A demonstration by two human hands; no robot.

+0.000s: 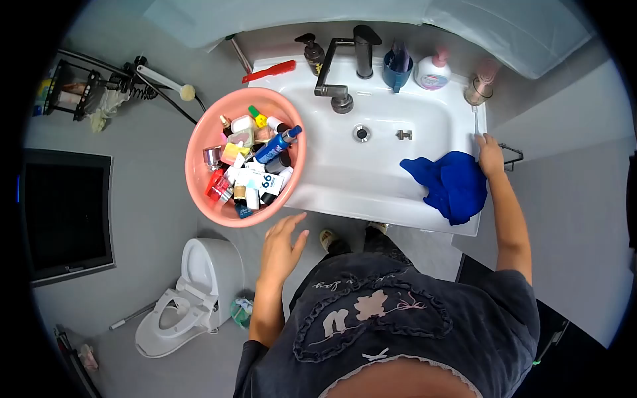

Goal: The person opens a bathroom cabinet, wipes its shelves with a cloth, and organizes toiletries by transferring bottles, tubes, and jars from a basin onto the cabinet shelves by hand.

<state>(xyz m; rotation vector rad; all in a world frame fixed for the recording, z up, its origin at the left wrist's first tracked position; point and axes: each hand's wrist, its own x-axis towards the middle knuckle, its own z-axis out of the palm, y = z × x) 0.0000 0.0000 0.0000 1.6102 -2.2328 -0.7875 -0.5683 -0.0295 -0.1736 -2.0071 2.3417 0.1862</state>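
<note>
My left hand (pixel 284 244) hangs in the air below the pink basin (pixel 194 182), fingers apart and holding nothing. Cosmetics fill that basin, among them a blue spray bottle (pixel 277 146), a red-capped container (pixel 217 186) and a white box marked 66 (pixel 262 180). Over at the sink's right rim, my right hand (pixel 490 156) has its fingertips drawn together at the end of a thin pale stick (pixel 476 119); its kind is too small to tell. Just left of that hand, a crumpled blue cloth (pixel 454 186) lies over the sink's front right corner.
Along the back of the white sink (pixel 391 199) stand a dark faucet (pixel 363 53), a dark pump bottle (pixel 311 54), a blue cup (pixel 396 74), a pink-topped soap bottle (pixel 433 71) and a glass (pixel 475 93). A red comb (pixel 271 71) lies at back left. The toilet (pixel 189 285) is lower left.
</note>
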